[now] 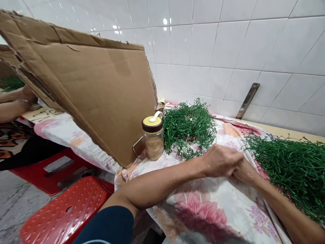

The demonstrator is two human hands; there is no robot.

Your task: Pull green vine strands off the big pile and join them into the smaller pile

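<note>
My left hand (221, 160) is closed in a loose fist over the floral cloth (203, 206) that covers the table. It meets my right hand (244, 171), whose fingers are tucked against it and hidden. What they hold, if anything, does not show. A heap of thin green stems (189, 127) lies just beyond my hands. A larger pile of green stems (291, 166) lies on my right, beside my right forearm.
A glass jar (153, 137) with a yellow lid stands left of the stems. A big cardboard sheet (86, 91) leans over the table's left part. Red plastic stools (66, 213) stand below. Another person's arm (15, 105) shows at far left. White tiled wall (228, 44) behind.
</note>
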